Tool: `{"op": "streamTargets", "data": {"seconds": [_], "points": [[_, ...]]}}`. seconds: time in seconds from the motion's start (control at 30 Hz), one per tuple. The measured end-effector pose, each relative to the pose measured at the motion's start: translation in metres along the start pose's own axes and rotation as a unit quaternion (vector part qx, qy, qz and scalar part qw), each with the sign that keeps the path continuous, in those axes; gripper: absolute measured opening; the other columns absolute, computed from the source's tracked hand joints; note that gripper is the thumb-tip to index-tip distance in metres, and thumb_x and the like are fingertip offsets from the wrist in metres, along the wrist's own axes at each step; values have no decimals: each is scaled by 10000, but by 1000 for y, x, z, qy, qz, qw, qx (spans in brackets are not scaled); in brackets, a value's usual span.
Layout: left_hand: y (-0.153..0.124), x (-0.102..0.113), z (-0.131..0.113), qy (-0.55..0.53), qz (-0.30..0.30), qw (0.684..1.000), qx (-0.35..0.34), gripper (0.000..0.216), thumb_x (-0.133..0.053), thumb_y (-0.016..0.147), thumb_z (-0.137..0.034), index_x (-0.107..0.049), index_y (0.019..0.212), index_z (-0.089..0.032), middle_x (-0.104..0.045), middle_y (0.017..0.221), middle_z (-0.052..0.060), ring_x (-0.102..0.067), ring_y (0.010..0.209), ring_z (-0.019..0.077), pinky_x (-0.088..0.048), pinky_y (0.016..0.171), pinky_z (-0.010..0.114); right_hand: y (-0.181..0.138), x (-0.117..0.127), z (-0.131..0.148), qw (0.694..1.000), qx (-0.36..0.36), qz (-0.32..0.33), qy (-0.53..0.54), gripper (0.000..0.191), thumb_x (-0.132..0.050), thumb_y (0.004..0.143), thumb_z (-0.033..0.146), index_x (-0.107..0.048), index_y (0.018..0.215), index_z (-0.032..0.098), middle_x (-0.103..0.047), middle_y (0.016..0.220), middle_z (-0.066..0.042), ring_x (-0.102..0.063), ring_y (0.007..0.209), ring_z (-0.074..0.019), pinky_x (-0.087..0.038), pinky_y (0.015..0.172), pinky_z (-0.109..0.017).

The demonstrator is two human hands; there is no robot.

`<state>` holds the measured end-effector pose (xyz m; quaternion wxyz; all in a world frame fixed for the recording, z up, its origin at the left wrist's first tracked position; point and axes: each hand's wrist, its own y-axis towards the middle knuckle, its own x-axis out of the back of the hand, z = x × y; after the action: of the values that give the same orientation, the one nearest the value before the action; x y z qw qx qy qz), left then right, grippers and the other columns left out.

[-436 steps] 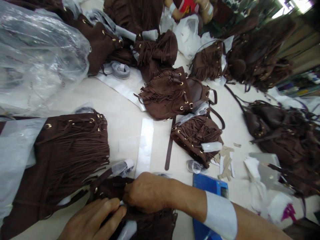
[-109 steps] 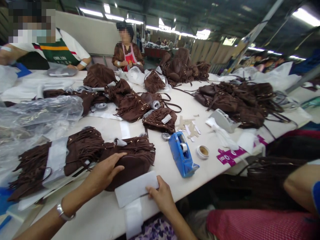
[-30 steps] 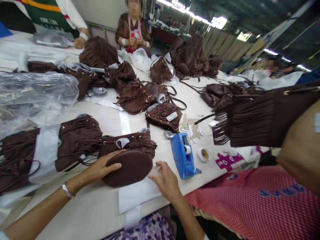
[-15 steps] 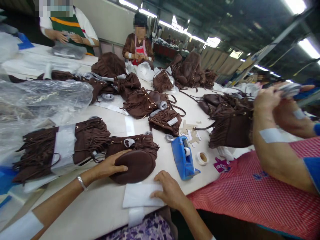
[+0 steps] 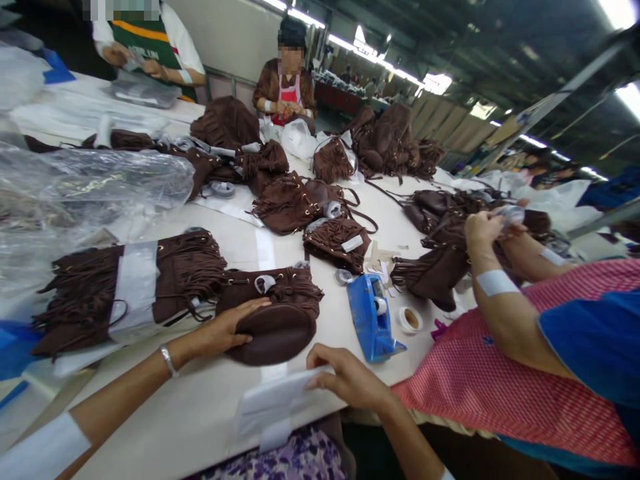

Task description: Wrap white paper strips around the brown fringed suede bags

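A brown fringed drawstring bag (image 5: 276, 335) lies on the table with its smooth oval base towards me. My left hand (image 5: 240, 328) grips its left side, thumb at the edge of the base and fingers behind. Between the thumb and fingers of my right hand (image 5: 340, 373) is the upper right corner of a folded white sheet (image 5: 273, 400), lifted off the table and blurred by motion. Just beyond that hand stands a blue tape dispenser (image 5: 367, 319).
Left of my bag lies another fringed bag with a white band (image 5: 133, 287). A tape roll (image 5: 409, 320) sits beside the dispenser. Several brown bags are heaped further back. Close on my right, a co-worker's arm (image 5: 500, 293) reaches over the table. Clear plastic (image 5: 100, 187) covers the left side.
My right hand has closed on the white sheet and raised its edge. My left hand stays on the bag. The co-worker's arms have come down and left, and a nearby bag has shifted.
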<state>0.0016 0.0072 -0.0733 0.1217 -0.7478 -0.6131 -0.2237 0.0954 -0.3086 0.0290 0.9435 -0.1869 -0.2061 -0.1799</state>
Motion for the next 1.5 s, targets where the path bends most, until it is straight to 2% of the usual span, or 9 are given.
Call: {"op": "streamTargets", "data": {"seconds": [0.1,0.27,0.47,0.6,0.7,1.0,1.2,1.3,1.5], "points": [[2,3,-10,-14,10,1000,12,735,-603,883,-408,-291,1519,-214,-320,1585,126,-297,1450,311,-228,1194,503,31,-3,9,997,37,-61,-11,71,-626,855,231,-630,926,222,-664,900,30,-609,857,-157,-445,769,-242],[3,15,-26,-15,39,997,58,738,-613,879,-386,-286,1524,-241,-324,1589,94,-322,1446,277,-241,1194,471,66,-29,-11,967,-3,-216,-138,102,-603,879,224,-634,972,250,-701,961,9,-649,889,-172,-474,807,-272],[6,37,-24,-43,126,989,65,753,-610,872,-427,-269,1528,-287,-285,1602,38,-299,1454,283,-277,1174,451,66,-41,-17,942,-50,-236,-234,67,-595,913,234,-607,977,251,-686,980,-3,-664,908,-177,-477,790,-271],[13,15,-23,-27,9,990,136,632,-632,862,-473,-467,1432,-256,-465,1511,61,-421,1391,281,-310,1165,449,70,-43,-18,935,-68,-224,-267,67,-613,914,232,-597,977,247,-677,973,-1,-654,885,-184,-460,761,-288],[13,-11,-21,-1,-82,988,131,468,-608,886,-421,-580,1319,-247,-528,1456,75,-472,1351,270,-346,1154,441,73,-49,-23,921,-84,-226,-305,60,-623,918,252,-589,964,239,-670,957,-17,-633,855,-208,-436,736,-321],[1,-21,-6,89,-77,990,77,456,-550,918,-256,-531,1369,-322,-488,1490,51,-494,1332,257,-428,1103,438,71,-70,-41,890,-54,-292,-346,114,-552,958,334,-561,983,223,-626,947,-78,-578,913,-264,-437,802,-424],[-1,-21,-13,178,-72,981,27,577,-493,883,-103,-500,1401,-357,-506,1476,45,-517,1302,259,-455,1074,448,69,-66,-44,848,46,-416,-325,460,-566,948,321,-383,1348,187,-485,1332,-177,-418,1280,-322,-397,1024,-554],[-3,-23,-12,227,-61,972,1,673,-453,864,-45,-426,1448,-378,-474,1500,45,-485,1331,258,-450,1077,461,72,-53,-47,852,127,-366,-352,503,-556,943,210,-357,1404,246,-458,1381,-138,-384,1319,-296,-376,1071,-546],[-5,-26,-20,330,-24,943,-41,642,-407,950,-68,-313,1493,-398,-372,1567,51,-359,1425,250,-345,1155,498,76,-41,-63,860,206,-254,-391,215,-529,957,187,-621,1115,300,-636,1178,-55,-538,1122,-221,-446,993,-461]]}}
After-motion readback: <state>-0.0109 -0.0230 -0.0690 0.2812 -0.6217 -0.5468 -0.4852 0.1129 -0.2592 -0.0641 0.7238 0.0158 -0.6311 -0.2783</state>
